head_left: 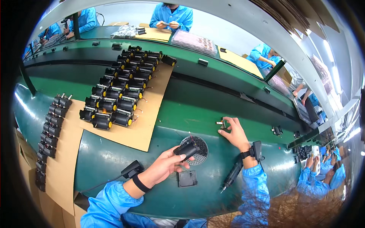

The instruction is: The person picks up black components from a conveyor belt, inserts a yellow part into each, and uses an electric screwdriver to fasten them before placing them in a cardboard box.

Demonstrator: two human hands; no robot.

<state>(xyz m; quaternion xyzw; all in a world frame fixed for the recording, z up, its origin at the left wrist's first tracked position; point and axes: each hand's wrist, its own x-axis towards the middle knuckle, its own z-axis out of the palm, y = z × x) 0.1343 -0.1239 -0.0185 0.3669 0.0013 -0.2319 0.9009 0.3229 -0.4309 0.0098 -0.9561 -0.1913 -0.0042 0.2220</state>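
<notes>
My left hand (168, 164) grips a black cylindrical housing (186, 151) with thin wires at its top end. It is held over a round dish of small dark screws (202, 149). Farther off on the right, my right hand (236, 133) has its thumb and fingertips closed around a small black part with a silver metal piece (220, 123), at the green belt. A flat square black piece (187, 178) lies on the bench below the dish. Beside my right forearm rests a black electric screwdriver (232, 174), tip pointing down.
Rows of black housings with yellow caps (114, 91) stand on a cardboard sheet (146, 133). More black cylinders (51, 133) line another cardboard strip (64, 163) at the left. A green conveyor belt (194, 114) crosses beyond my hands. Several co-workers in blue sit around.
</notes>
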